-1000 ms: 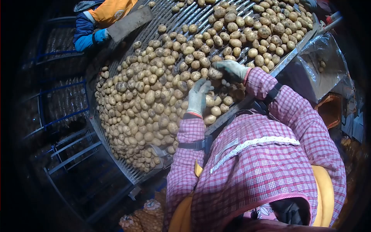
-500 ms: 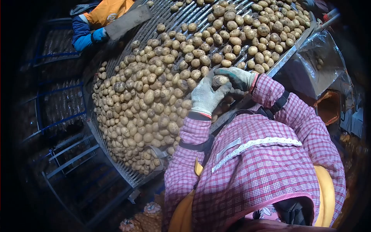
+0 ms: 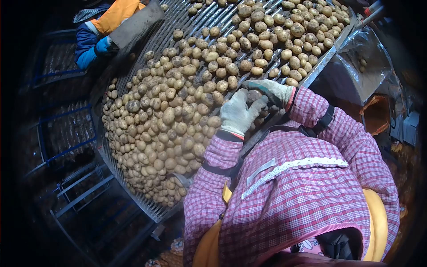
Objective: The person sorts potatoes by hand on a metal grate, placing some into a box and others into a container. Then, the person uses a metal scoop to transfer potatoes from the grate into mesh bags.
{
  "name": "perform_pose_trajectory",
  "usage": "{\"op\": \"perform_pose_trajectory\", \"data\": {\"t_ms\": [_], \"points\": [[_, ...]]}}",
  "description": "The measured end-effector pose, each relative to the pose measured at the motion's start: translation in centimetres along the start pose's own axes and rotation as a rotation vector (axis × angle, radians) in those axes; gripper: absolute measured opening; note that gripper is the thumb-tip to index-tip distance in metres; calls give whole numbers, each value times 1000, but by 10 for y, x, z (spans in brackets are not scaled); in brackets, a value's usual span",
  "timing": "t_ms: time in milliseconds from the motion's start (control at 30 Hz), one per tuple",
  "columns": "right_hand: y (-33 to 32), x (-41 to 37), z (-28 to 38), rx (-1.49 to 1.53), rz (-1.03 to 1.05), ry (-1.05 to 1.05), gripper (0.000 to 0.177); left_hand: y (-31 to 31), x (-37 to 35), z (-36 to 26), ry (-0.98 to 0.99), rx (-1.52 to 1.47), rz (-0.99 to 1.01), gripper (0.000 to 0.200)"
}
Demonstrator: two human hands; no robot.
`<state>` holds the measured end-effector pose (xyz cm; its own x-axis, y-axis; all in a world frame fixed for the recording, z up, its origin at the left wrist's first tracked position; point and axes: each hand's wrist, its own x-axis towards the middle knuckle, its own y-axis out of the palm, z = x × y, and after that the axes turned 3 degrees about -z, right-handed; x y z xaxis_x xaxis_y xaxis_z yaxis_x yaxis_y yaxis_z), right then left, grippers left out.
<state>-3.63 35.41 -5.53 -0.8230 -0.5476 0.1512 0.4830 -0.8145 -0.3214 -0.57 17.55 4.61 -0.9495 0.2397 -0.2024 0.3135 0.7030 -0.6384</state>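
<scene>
My left hand (image 3: 238, 112), in a whitish work glove, is closed around a dusty potato (image 3: 252, 96) near the conveyor's right edge. Against the same potato from the other side presses my right hand (image 3: 275, 91), its glove dark at the fingers and its fingertips partly hidden. Much of the potato lies behind both gloves. A dense heap of potatoes (image 3: 155, 129) covers the slatted metal grate (image 3: 153, 53) to the left of my hands, and more potatoes (image 3: 296, 62) lie spread beyond them.
A metal side rail (image 3: 327, 58) runs along the right of the grate. Beyond it stands a plastic-covered box (image 3: 364, 71). At upper left, a co-worker's blue-gloved hand (image 3: 106, 46) is beside a flat board (image 3: 138, 24). Metal frames (image 3: 84, 196) stand at lower left.
The view has shifted slightly, and the heap appears a little further left. My hands have closed in, covering more of the potato. The co-worker's hand and board appear slightly further left.
</scene>
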Motion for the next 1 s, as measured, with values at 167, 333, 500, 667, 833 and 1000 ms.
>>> {"op": "perform_pose_trajectory", "data": {"t_ms": [167,333,500,667,833,1000], "points": [[1,7,40,359,-59,428,40,4,-1,-9,-123,-282,-59,38],[29,-1,6,-325,-301,61,39,45,21,50,-33,-397,-336,38],[16,-2,13,-356,-297,60,42,27,31,39,-467,-945,-243,42],[3,-11,-2,-217,-224,129,42,24,17,27,-85,-448,-124,43],[-6,-18,28,123,-273,332,41,42,23,22,-128,-636,-45,48],[-13,-32,-3,40,-310,258,42,72,38,16,-115,-896,-129,30]]}}
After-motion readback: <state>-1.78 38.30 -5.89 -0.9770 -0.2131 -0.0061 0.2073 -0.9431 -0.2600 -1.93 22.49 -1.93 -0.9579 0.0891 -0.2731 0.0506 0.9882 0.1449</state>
